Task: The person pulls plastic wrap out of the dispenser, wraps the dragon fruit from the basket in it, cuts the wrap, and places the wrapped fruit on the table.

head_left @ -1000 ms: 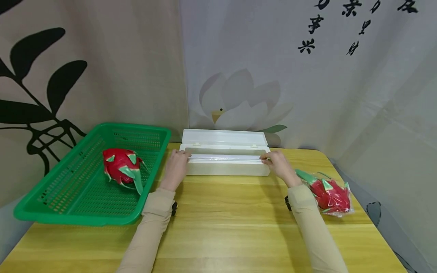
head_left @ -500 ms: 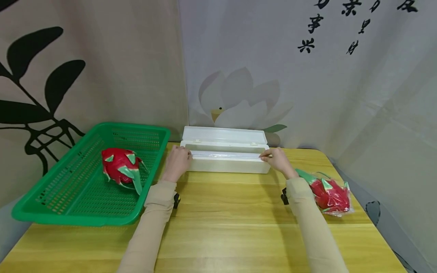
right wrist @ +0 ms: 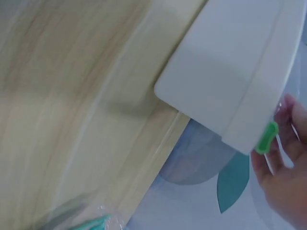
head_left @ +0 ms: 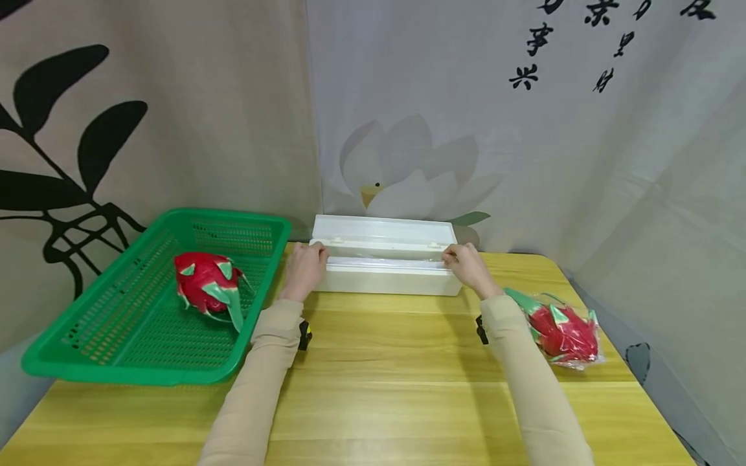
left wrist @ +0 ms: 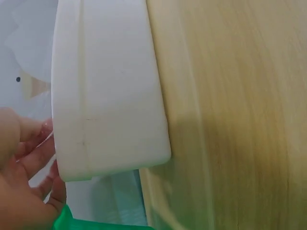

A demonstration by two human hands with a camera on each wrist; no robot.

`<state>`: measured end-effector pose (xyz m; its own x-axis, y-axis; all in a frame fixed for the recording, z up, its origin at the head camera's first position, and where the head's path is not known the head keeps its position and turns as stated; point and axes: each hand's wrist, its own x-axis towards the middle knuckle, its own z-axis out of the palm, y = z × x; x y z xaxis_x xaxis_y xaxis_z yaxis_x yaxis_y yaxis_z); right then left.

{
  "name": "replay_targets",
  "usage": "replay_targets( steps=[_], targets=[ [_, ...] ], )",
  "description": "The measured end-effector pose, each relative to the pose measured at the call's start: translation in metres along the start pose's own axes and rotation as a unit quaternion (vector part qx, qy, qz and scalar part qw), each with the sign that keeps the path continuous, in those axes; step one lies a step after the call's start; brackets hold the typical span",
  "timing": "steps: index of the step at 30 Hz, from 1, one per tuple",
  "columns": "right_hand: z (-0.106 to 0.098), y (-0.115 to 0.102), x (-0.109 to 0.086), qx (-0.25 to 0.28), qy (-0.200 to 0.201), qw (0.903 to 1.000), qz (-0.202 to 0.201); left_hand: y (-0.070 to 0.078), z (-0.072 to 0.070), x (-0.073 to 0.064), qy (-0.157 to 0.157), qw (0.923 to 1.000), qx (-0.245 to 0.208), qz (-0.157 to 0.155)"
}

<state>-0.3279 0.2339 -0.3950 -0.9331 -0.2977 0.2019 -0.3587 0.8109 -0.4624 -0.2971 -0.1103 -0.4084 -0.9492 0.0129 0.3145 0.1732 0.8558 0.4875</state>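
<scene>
A long white plastic cling film dispenser (head_left: 387, 281) stands at the back of the wooden table with its lid (head_left: 381, 228) tipped back. Clear film shows as a shiny strip along its top opening. At the dispenser's left end, my left hand (head_left: 307, 267) pinches the edge of the cling film (left wrist: 46, 126) between thumb and fingertips. My right hand (head_left: 468, 266) does the same at the right end, where glossy film shows at the fingertips in the right wrist view. Beside those fingers, a small green piece (right wrist: 266, 138) sits on the dispenser's edge.
A green plastic basket (head_left: 131, 374) on the left holds a red dragon fruit (head_left: 204, 281) with green tips. Another dragon fruit (head_left: 568, 333), wrapped in clear film, lies to the right of my right forearm. A printed curtain (head_left: 408, 97) hangs behind the table (head_left: 396, 388).
Both hands have risen slightly at the dispenser's ends, with fingers drawn closer together on the film. The dispenser has shifted slightly away from me. Basket and dragon fruits stay put.
</scene>
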Motion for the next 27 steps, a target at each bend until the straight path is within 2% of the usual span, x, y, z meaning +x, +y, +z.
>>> replay_targets(
  steps=[4, 7, 13, 16, 21, 27],
  targets=[
    [-0.003, 0.000, 0.000, 0.021, -0.040, 0.9989, -0.010, -0.001, 0.002, 0.002, -0.016, 0.9998, -0.005, -0.010],
    [-0.002, -0.001, 0.002, 0.021, -0.042, 0.9989, -0.006, -0.002, 0.003, 0.003, -0.016, 0.9998, -0.004, -0.015],
    [0.007, -0.003, 0.006, -0.031, 0.017, 0.9994, 0.005, 0.000, 0.007, 0.005, 0.020, 0.9993, -0.029, -0.014],
    [0.010, -0.005, 0.006, -0.039, 0.046, 0.9982, 0.002, -0.002, 0.009, 0.006, 0.035, 0.9980, -0.052, -0.012],
    [0.013, -0.006, 0.004, 0.004, 0.075, 0.9971, 0.014, -0.006, 0.013, 0.006, 0.038, 0.9940, -0.102, -0.006],
    [0.018, -0.002, 0.004, 0.054, 0.124, 0.9908, 0.009, -0.005, 0.014, 0.005, 0.035, 0.9846, -0.169, -0.030]
  ],
)
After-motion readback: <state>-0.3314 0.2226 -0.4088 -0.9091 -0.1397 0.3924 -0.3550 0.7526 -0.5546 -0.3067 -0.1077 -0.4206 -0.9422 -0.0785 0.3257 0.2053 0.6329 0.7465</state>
